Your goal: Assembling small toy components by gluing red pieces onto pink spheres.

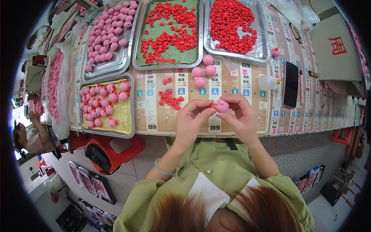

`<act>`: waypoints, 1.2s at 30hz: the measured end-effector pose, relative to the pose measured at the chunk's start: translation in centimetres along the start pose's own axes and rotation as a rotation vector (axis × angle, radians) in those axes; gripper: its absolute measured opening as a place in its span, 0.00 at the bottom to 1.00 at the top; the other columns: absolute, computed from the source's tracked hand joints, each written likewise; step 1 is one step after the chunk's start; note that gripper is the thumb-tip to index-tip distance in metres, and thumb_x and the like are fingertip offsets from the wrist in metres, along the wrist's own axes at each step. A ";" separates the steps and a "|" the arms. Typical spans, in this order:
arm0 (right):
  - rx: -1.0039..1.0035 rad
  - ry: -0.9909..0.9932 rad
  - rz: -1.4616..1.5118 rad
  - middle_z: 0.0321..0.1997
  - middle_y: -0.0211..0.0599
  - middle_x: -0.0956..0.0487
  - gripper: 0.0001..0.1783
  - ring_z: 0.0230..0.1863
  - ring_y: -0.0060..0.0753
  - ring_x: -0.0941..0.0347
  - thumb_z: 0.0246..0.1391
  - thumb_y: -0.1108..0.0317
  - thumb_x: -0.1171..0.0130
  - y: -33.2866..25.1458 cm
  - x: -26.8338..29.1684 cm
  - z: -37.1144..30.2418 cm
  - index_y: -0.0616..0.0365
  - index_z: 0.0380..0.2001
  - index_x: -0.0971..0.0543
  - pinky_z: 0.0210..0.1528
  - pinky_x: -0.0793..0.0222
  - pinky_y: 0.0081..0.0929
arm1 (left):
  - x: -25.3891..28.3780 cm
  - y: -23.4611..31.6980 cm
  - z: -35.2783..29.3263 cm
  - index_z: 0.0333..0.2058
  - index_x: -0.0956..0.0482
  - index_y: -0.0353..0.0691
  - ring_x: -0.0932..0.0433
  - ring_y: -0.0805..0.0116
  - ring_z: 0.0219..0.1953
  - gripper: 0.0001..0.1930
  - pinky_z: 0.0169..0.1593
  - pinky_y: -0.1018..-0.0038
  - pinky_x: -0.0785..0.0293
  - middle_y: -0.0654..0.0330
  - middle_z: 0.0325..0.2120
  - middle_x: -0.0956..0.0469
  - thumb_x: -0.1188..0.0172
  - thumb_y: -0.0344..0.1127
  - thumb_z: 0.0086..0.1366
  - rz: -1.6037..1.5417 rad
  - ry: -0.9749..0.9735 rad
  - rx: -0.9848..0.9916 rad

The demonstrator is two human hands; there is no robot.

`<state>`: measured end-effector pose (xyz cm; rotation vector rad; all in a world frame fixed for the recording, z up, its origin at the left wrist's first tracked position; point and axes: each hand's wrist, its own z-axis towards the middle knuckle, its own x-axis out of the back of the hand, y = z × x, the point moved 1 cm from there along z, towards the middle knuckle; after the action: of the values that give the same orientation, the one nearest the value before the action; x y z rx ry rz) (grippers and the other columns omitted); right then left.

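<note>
My right hand grips a pink ball-shaped piece between thumb and fingers, just above the table's near edge. A small red oval piece is pinched in my left hand, touching or nearly touching the pink ball's left side. Beyond my hands lies a small cluster of pink balls. Loose red oval pieces lie in a pile to the left of my hands. A white squeeze bottle with a yellow tip lies to the right.
Pink balls with red pieces fill a yellow-lined tray at left. Farther back stand a tray of plain pink balls and two trays of red pieces. A dark phone lies at right. A person sits far left.
</note>
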<state>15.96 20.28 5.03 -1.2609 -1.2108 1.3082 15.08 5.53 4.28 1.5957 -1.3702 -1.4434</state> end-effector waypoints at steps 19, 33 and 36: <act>0.161 0.047 -0.279 0.32 0.37 0.29 0.17 0.35 0.30 0.32 0.33 0.78 0.38 -0.5 0.1 0.6 0.62 0.31 0.29 0.37 0.35 0.22 | 0.1 0.6 1.0 0.33 0.25 0.35 0.28 0.78 0.28 0.07 0.31 0.85 0.34 0.61 0.27 0.26 0.46 0.26 0.54 0.259 0.036 -0.031; 0.272 -0.034 -0.348 0.35 0.41 0.26 0.16 0.36 0.37 0.30 0.36 0.73 0.39 -2.9 -0.3 0.5 0.61 0.33 0.28 0.38 0.34 0.27 | -1.1 0.1 -0.3 0.43 0.35 0.31 0.31 0.62 0.43 0.18 0.49 0.66 0.37 0.51 0.41 0.31 0.63 0.41 0.64 -0.739 -0.365 0.385; 0.222 -0.014 -0.377 0.35 0.40 0.26 0.16 0.36 0.36 0.30 0.35 0.74 0.38 -2.9 -0.3 0.8 0.61 0.32 0.28 0.37 0.34 0.26 | -1.0 0.5 0.3 0.42 0.34 0.31 0.30 0.63 0.42 0.18 0.48 0.67 0.36 0.52 0.39 0.30 0.62 0.41 0.64 -0.690 -0.307 0.414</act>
<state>15.15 20.18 7.98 -0.8193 -1.2066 1.1360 14.79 6.40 5.02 2.3513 -1.4196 -1.9502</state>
